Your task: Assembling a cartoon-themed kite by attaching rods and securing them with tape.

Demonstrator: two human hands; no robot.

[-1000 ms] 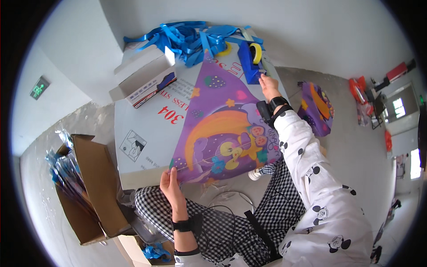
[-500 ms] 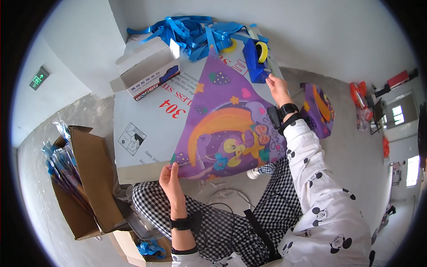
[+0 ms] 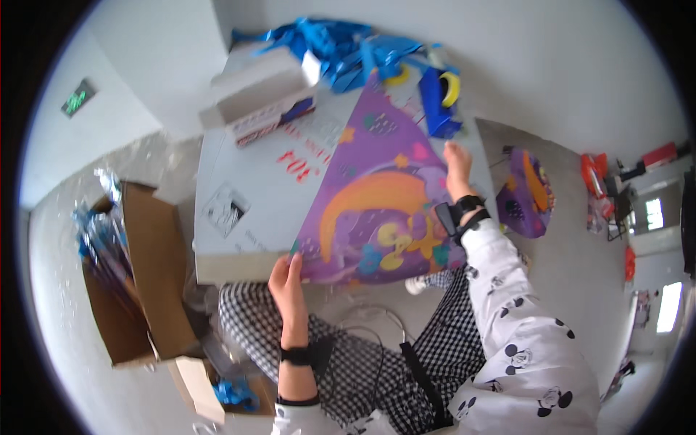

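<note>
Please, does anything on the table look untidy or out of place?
Yes: the shiny blue flat strips lie in a loose, overlapping tangle near the far edge of the grey printed tabletop, looking untidy. No spill shows there.

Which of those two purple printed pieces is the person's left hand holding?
The triangular piece spread over the table, its near-left corner in the left hand; the other piece is beyond the table's right edge, untouched.

Right grip (image 3: 457,170) now below (earlier beside) the tape dispenser (image 3: 435,109)
</note>
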